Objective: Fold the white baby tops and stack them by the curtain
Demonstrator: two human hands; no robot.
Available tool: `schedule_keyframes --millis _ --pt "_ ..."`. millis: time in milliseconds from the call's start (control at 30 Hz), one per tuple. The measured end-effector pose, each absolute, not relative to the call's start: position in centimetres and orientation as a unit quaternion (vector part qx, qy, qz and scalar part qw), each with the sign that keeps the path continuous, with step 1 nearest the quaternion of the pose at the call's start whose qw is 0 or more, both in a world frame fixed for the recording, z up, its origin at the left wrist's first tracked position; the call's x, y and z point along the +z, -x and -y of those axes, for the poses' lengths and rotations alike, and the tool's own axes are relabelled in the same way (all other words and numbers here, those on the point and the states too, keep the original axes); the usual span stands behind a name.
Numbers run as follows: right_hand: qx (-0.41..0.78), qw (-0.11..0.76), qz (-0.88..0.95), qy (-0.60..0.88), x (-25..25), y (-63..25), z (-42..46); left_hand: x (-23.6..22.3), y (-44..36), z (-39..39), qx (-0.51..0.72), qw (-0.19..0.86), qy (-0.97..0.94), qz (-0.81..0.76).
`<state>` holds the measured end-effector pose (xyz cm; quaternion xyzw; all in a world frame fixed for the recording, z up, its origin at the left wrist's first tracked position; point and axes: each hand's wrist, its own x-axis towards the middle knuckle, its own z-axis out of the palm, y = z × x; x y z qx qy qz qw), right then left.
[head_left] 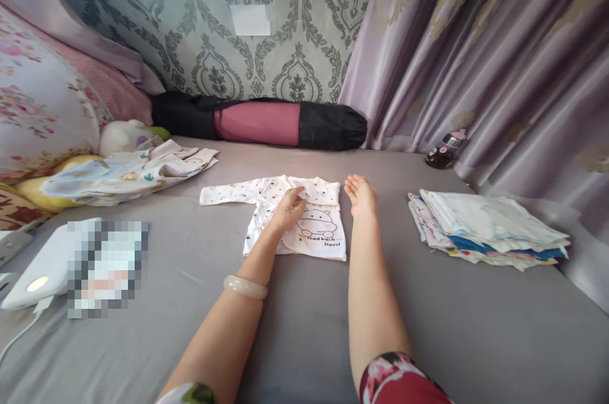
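A small white baby shirt (318,245) with a tiny print and a cartoon animal on the front lies flat on the grey bed sheet. One sleeve (228,194) stretches out to the left, while the other is folded across the chest. My left hand (289,208) rests on the middle of the shirt at the folded sleeve, fingers loosely extended. Just beyond the shirt's right edge, my right hand (361,195) is held with its fingers stretched and its palm turned inward, holding nothing. A pale bangle is on my left wrist.
To the right lies a stack of folded clothes (490,226), with a drinking bottle (446,149) behind it. A black and pink rolled bag (257,123) runs along the wall. At left are a printed garment (137,169), a plush toy (124,136), a white device (52,261) with a cable, and a pixelated item (108,267).
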<state>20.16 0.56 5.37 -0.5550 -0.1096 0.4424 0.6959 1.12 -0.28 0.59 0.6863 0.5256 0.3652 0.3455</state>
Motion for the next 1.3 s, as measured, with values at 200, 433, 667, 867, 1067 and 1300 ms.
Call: schedule_keyframes --millis 200,433,667,867,1067,1300 --pt "0.351 0.632 0.253 0.643 3.8 -19.4 -1.1 0.5 -0.8 0.5 0.396 0.312 -0.692 -0.517" --pt "0.157 0.283 0.653 0.685 2.9 -14.1 -0.3 0.2 -0.4 0.5 0.370 0.229 -0.689 -0.580" --pt "0.129 0.113 0.709 0.684 1.5 -12.3 1.1 -1.3 0.0 0.1 0.335 0.124 -0.728 -0.586" --pt "0.123 0.089 0.696 0.702 1.1 -12.0 1.1 -1.4 0.1 0.2 0.319 0.093 -0.740 -0.585" --pt "0.088 0.075 0.672 0.732 1.0 -12.5 0.7 -0.9 0.3 0.5 0.317 0.111 -0.740 -0.583" --pt "0.060 0.047 0.658 0.749 1.1 -15.0 -0.1 -0.9 0.5 0.7 0.312 0.137 -0.735 -0.586"
